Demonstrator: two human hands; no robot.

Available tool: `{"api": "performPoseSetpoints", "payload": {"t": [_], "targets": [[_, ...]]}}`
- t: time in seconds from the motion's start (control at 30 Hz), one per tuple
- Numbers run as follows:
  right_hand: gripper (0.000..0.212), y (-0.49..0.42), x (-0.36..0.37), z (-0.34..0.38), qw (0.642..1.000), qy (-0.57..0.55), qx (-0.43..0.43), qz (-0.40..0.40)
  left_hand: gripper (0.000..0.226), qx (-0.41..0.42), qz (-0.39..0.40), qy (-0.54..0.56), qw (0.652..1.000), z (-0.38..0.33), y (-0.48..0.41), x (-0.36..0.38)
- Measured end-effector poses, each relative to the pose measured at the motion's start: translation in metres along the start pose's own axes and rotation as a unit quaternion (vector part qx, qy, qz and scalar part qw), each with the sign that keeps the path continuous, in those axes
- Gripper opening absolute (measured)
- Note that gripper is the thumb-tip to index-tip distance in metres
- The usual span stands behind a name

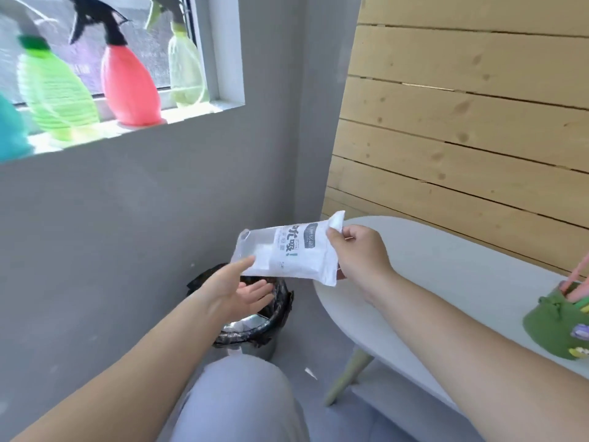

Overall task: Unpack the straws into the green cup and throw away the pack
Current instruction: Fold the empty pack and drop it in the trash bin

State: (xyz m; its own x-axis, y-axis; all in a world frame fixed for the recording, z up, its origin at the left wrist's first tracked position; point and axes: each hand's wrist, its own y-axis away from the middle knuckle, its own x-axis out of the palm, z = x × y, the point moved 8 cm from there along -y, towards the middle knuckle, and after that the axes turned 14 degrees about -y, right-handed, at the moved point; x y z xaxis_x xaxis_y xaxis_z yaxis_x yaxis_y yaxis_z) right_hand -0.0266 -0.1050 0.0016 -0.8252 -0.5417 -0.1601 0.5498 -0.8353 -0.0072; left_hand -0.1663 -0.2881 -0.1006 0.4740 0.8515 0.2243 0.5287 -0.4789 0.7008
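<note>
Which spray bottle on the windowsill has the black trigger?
The pink spray bottle, between the bright green bottle and the pale yellow-green bottle; only its trigger is black.

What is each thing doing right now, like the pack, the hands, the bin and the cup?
pack: held in the air
right hand: pinches the pack's end
left hand: open, under the pack
bin: open, lined with black bag
green cup: upright on table, straws inside

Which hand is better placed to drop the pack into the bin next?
Probably the right. The right hand pinches the pack by its end, and the pack hangs above the bin. The left hand is open, only touching the pack's other end.
</note>
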Motion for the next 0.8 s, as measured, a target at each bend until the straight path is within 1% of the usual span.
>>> {"api": "performPoseSetpoints", "payload": {"t": [0.1, 0.17, 0.27, 0.37, 0.43, 0.5, 0.57, 0.63, 0.7, 0.8], "targets": [[0.039, -0.013, 0.041, -0.006, 0.996, 0.084, -0.03, 0.032, 0.057, -0.031, -0.058, -0.012, 0.998, 0.017, -0.026, -0.034], [0.037, -0.021, 0.061, -0.015, 0.989, 0.129, -0.031, 0.059, 0.046, -0.029, -0.081, -0.01, 0.996, 0.021, -0.039, -0.048], [0.041, -0.03, 0.086, -0.028, 0.978, 0.184, -0.035, 0.09, 0.041, -0.006, -0.089, -0.008, 0.996, 0.021, -0.057, -0.065], [0.031, -0.043, 0.112, -0.041, 0.966, 0.23, -0.048, 0.106, 0.03, 0.016, -0.097, -0.016, 0.995, 0.021, -0.073, -0.082], [0.024, -0.048, 0.125, -0.046, 0.955, 0.266, -0.053, 0.12, 0.029, 0.03, -0.097, -0.03, 0.994, 0.021, -0.08, -0.088], [0.033, -0.052, 0.137, -0.047, 0.93, 0.339, -0.074, 0.123, 0.035, 0.047, -0.098, -0.041, 0.993, 0.021, -0.085, -0.092], [0.037, -0.054, 0.142, -0.042, 0.902, 0.401, -0.116, 0.109, 0.038, 0.066, -0.097, -0.052, 0.992, 0.017, -0.089, -0.09], [0.037, -0.057, 0.14, -0.036, 0.894, 0.413, -0.152, 0.089, 0.031, 0.085, -0.097, -0.071, 0.989, 0.011, -0.092, -0.085], [0.034, -0.057, 0.13, -0.03, 0.897, 0.4, -0.17, 0.079, 0.021, 0.11, -0.09, -0.093, 0.986, 0.004, -0.092, -0.076], [0.03, -0.052, 0.101, -0.019, 0.926, 0.331, -0.166, 0.07, 0.019, 0.152, -0.078, -0.147, 0.974, -0.007, -0.088, -0.056]]}}
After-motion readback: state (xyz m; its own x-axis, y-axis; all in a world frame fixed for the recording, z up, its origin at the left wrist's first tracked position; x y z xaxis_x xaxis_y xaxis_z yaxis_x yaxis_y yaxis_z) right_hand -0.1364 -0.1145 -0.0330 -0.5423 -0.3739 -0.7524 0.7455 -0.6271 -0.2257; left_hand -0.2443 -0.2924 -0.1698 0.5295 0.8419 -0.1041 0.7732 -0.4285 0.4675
